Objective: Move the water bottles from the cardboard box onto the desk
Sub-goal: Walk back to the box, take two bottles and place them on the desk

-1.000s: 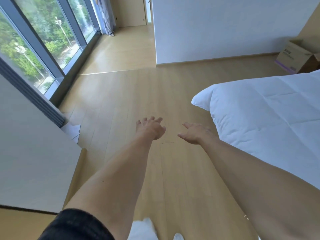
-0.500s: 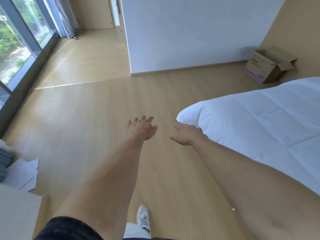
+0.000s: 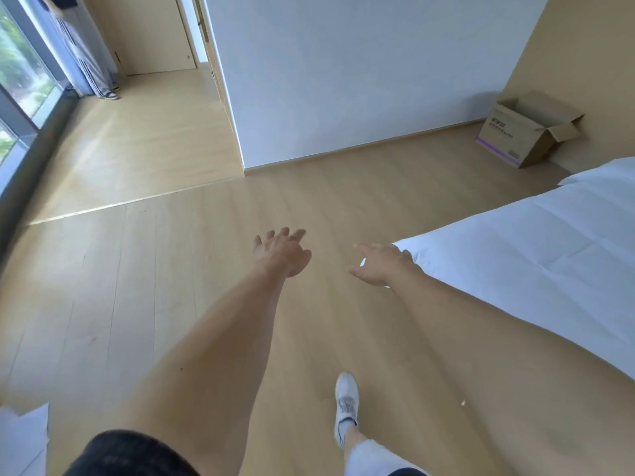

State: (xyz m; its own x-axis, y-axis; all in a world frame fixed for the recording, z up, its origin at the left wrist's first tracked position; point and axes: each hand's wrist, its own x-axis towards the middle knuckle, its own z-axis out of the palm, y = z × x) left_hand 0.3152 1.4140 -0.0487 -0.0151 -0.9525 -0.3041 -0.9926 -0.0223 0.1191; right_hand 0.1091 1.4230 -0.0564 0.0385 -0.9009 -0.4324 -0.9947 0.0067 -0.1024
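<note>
Head view: wooden floor [image 3: 192,304] fills most of the frame. White bed [image 3: 536,269] occupies the right side. White wall [image 3: 343,70] stands at centre rear. Cardboard box [image 3: 525,130] sits on the floor at the far right corner, flaps open, well apart from both hands; its contents cannot be seen. Left hand [image 3: 280,252] and right hand [image 3: 381,264] are extended over the floor, fingers relaxed and spread, holding nothing. 1 white shoe [image 3: 346,407] is planted on the floor below the hands.
</note>
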